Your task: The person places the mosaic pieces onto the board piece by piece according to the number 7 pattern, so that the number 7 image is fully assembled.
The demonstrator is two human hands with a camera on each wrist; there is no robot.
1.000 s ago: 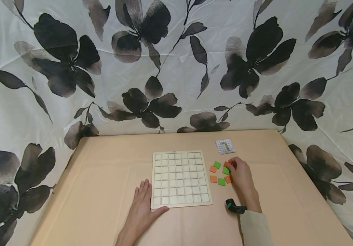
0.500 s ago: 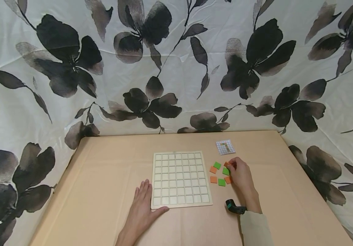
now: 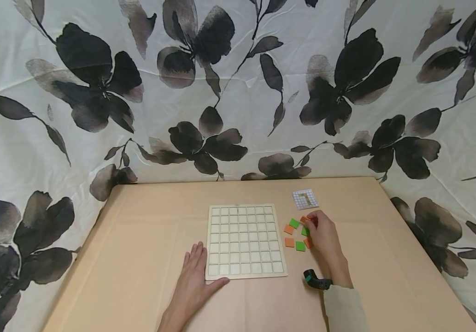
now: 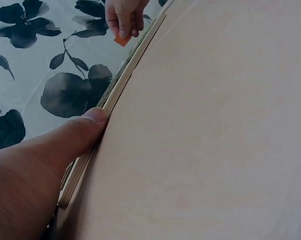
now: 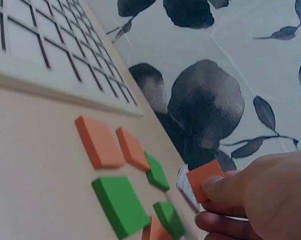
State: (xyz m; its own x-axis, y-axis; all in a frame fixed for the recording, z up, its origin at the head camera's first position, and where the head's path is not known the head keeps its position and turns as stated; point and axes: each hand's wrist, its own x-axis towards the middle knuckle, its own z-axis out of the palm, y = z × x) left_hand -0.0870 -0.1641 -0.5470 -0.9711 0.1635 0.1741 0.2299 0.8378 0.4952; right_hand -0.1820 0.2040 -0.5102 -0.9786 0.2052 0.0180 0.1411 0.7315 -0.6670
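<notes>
A pale board [image 3: 246, 242] with a grid of square cells lies on the table. My left hand [image 3: 194, 283] rests at its near left corner, fingers straight along the left edge and thumb by the front edge; in the left wrist view the thumb [image 4: 80, 131] touches the board's side [image 4: 135, 60]. To the board's right, my right hand [image 3: 325, 235] pinches an orange square tile [image 5: 204, 180] between thumb and fingers, held above the table. Under and beside that hand lie several loose tiles, among them a green tile [image 5: 120, 206] and an orange tile [image 5: 99, 142].
A small card [image 3: 305, 199] printed with a coloured grid pattern lies behind the tiles. The tan table [image 3: 138, 240] meets a white cloth [image 3: 258, 92] with dark flowers at its far edge. A black band [image 3: 317, 280] circles the right wrist.
The head view has shifted slightly. My right hand, with the orange tile, has moved a little left relative to the board. The left hand stays where it was.
</notes>
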